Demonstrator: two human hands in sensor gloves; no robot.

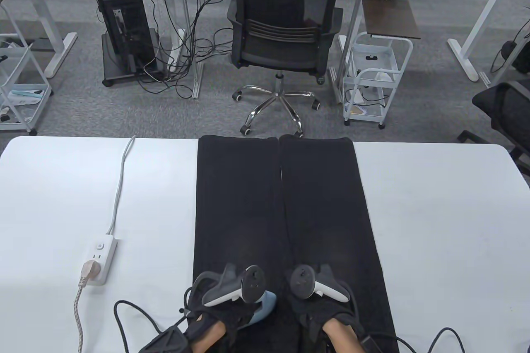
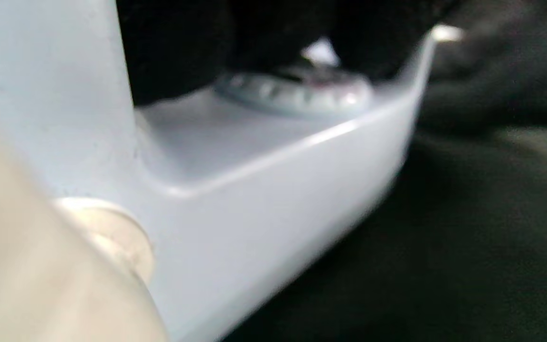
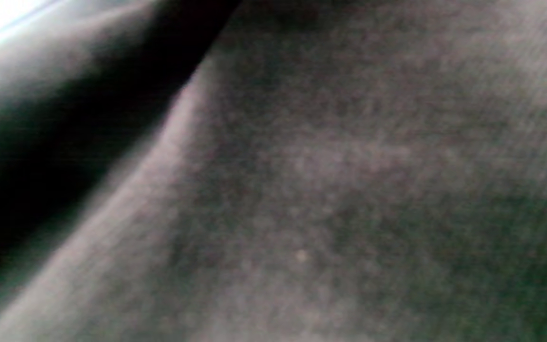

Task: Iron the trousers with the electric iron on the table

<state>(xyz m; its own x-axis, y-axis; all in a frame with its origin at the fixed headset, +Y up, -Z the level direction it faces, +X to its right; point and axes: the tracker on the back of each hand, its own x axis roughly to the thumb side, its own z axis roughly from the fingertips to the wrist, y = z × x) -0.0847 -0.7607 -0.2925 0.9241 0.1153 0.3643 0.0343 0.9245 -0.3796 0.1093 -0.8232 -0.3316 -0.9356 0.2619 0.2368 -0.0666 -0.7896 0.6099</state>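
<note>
Two gloved hands low on black trousers (image 1: 285, 212) laid flat along a white table (image 1: 439, 220), left hand (image 1: 225, 301) over a pale blue iron (image 1: 265, 305) on the left leg, its grip hidden, right hand (image 1: 327, 299) resting on the right leg, fingers unseen, power strip (image 1: 98, 260) at left.

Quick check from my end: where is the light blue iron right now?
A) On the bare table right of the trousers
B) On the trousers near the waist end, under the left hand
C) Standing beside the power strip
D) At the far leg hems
B: the table view shows the iron peeking out beneath the left hand on the black trousers, at the near end.
</note>
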